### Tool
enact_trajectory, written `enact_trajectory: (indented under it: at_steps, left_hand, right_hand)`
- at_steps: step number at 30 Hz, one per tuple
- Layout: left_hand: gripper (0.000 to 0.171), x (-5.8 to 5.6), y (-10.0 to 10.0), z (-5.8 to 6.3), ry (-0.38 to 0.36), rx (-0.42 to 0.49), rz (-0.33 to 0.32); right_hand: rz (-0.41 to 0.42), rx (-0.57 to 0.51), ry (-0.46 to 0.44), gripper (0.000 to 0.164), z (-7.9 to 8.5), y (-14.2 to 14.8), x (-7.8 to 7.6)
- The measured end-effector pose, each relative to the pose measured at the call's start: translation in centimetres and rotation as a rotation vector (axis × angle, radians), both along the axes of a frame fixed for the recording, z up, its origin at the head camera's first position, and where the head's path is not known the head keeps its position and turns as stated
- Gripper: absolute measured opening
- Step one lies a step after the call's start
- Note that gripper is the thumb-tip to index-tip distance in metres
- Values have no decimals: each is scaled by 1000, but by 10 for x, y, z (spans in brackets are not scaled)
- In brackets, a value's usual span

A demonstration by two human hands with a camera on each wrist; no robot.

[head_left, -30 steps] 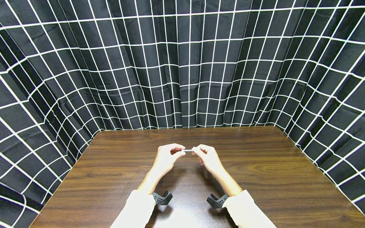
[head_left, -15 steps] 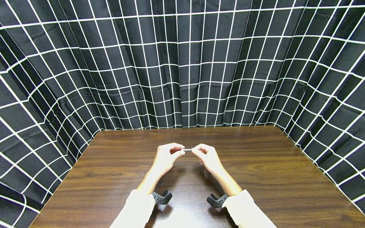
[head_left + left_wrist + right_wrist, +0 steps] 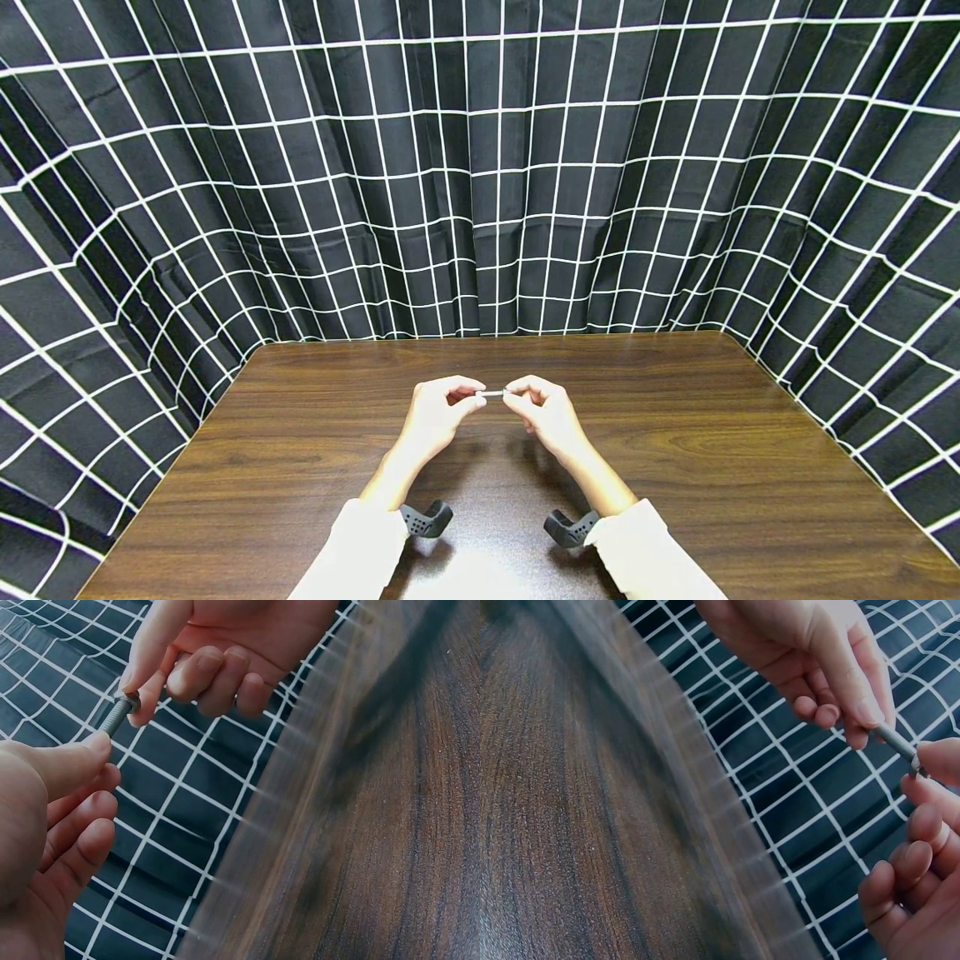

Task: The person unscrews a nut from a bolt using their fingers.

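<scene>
A small metal bolt lies roughly level between my two hands, held above the table. My left hand pinches its left end between thumb and index finger, hiding that end. In the left wrist view the threaded shank of the bolt shows bare between the fingertips. A nut sits at the far end of the thread. My right hand pinches this nut with thumb and index finger, partly covering it. The other fingers of the right hand curl loosely below.
A brown wood-grain table spreads under both hands. Behind it and at the sides hangs a dark curtain with a white grid. Each wrist wears a dark band, next to a pale sleeve.
My right thumb and index finger have shifted slightly at the nut end. The bolt has risen a touch in the head view. My left hand has hardly moved.
</scene>
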State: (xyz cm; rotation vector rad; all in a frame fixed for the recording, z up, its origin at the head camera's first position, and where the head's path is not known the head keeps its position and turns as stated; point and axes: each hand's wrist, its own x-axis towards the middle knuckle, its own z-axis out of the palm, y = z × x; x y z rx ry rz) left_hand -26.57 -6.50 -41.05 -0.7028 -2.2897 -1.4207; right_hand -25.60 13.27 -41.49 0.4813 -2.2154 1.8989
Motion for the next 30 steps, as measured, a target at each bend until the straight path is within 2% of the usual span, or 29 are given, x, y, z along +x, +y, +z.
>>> enact_trajectory:
  at_steps: [5,9,12,17,22,30]
  left_hand:
    - [13,0,0,1,-15,1,0]
    - [13,0,-1,1,-1,-3,6]
    - [12,0,-1,0,-1,-6,13]
    - [12,-1,0,0,-17,-1,12]
    - [12,-1,-1,0,-20,1,16]
    - [11,-1,-1,0,-18,0,16]
  right_hand:
    - [22,-11,8,15,6,0,3]
    - [41,-6,30,17,19,-2,13]
    - [36,16,48,19,27,-3,20]
    - [24,31,72,19,31,-4,22]
    - [24,26,92,20,28,-3,20]
    - [13,30,120,22,3,1,1]
